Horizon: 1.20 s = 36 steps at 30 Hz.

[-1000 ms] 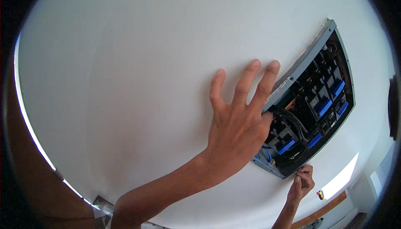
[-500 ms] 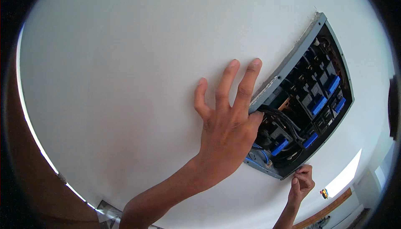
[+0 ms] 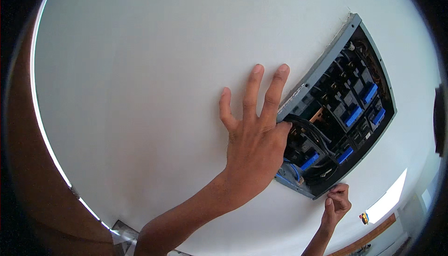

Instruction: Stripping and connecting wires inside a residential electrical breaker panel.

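Note:
An open electrical panel (image 3: pixel 326 64) is set tilted in the pale wall, with a grey metal frame and black circuit breakers with blue switches (image 3: pixel 353 116) inside. My left hand (image 3: pixel 255 144) lies against the wall at the panel's left edge, three fingers spread. Its remaining digits reach over the frame toward the black cables (image 3: pixel 310 126), their tips partly hidden. Blue wires (image 3: pixel 295 171) run in the panel's lower corner. Just below that corner, my right hand (image 3: pixel 338 203) is closed in a pinch at the frame's lower edge; what it holds, if anything, is too small to make out.
The pale wall (image 3: pixel 140 92) fills most of the view. A brown surface (image 3: pixel 51 195) lies beyond its bright left edge. At the lower right are a bright window-like patch (image 3: pixel 389 195), a small colourful object (image 3: pixel 364 217) and a wooden strip (image 3: pixel 368 237).
The view has shifted slightly, so the wall's left edge sits further right. Both hands keep almost the same places at the panel.

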Available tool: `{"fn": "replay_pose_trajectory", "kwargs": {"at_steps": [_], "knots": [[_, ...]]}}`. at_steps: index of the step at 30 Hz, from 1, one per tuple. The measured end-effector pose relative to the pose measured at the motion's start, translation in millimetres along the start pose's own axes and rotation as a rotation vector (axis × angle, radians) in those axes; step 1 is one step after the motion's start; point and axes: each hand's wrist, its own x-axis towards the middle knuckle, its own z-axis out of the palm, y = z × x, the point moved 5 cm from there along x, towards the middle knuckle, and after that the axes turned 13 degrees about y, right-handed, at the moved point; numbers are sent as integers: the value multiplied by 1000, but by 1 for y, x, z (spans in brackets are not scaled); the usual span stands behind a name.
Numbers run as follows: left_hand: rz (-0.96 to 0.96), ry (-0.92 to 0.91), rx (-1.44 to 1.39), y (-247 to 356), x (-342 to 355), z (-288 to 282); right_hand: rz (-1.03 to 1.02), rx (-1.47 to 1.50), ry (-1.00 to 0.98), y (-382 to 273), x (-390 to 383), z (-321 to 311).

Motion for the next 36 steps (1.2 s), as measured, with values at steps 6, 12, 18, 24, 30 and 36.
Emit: {"fn": "replay_pose_trajectory", "kwargs": {"at_steps": [6,12,18,24,30,36], "knots": [[-84,67,-43,2,2,-2,59,-1,-20,-2,2,-2],[-90,91,-64,-1,2,-3,68,5,-28,-7,4,2],[-34,106,-47,-4,2,-3,86,4,-38,-6,3,1],[96,172,-79,-12,5,-3,83,24,-34,-7,3,0],[257,44,-31,-5,8,-6,89,40,-52,-5,4,-1],[294,110,-174,-13,3,-3,123,63,-44,-5,3,1]]}}
